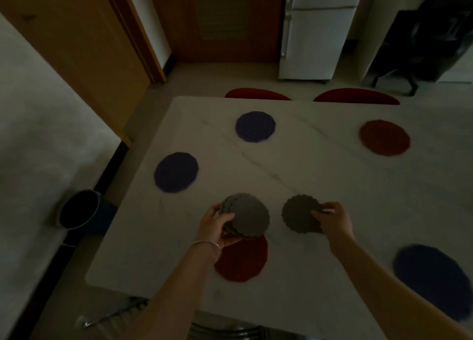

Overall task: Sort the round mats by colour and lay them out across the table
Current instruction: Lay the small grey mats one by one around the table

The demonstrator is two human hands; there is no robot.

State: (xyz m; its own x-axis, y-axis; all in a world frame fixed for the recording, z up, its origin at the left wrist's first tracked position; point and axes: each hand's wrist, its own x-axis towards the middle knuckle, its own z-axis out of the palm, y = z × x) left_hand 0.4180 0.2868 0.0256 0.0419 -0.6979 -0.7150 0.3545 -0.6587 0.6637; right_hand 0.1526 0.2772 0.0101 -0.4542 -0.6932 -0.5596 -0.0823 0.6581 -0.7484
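Note:
My left hand (216, 225) grips a stack of grey scalloped mats (247, 215) above the white marble table (281, 165). A single grey mat (298, 213) is pinched at its right edge by my right hand (335, 219), just right of the stack. Under my left wrist lies a red mat (243, 260), partly hidden. Another red mat (384, 137) lies at the far right. Purple mats lie at the far middle (255, 126) and the left (176, 172). A dark blue mat (432, 279) lies at the near right.
Two red chair backs (258, 94) (355, 96) stand at the table's far edge. A white fridge (314, 30) and a wooden door (76, 45) stand behind. A dark bin (79, 209) sits on the floor to the left. A black chair (414, 45) is at the far right.

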